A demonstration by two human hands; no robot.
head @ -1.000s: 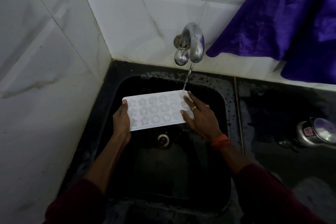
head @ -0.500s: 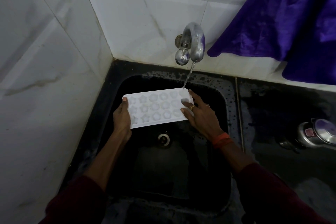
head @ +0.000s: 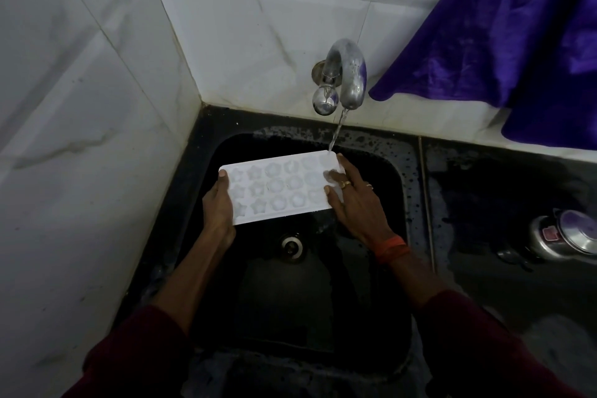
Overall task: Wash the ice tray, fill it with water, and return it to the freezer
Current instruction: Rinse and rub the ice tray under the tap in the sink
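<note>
The ice tray (head: 281, 187) is held level over the sink (head: 399, 203), above the back half of the basin, with the drain (head: 291, 244) below its near long edge. It touches neither the basin floor nor the walls.

The left hand (head: 218, 207) grips the tray's left short end. The thumb lies on top at the far left corner and the fingers curl underneath, out of sight. The right hand (head: 355, 203) lies on the tray's right short end with its fingers stretched nearly flat over the top. One fingertip reaches the far right corner and another rests on the outermost moulds. This hand presses the tray and does not clasp it. One finger is blurred.

The tray is a white plastic rectangle with three rows of shallow moulds, some star-shaped and some round. A thin stream of water (head: 336, 132) falls from the tap (head: 347, 74) onto the tray's far right corner, just beside the right fingertip. The tap is a curved spout of dull, spotted metal with a round knob, fixed to the back wall.

The sink is square, black and glossy, set into the left end of a dark, wet worktop (head: 484, 203). White, faintly veined tiles (head: 80, 139) cover both walls. A shiny purple cloth (head: 517, 42) hangs over the worktop's back edge, and a steel vessel (head: 565, 236) stands at its right edge.
</note>
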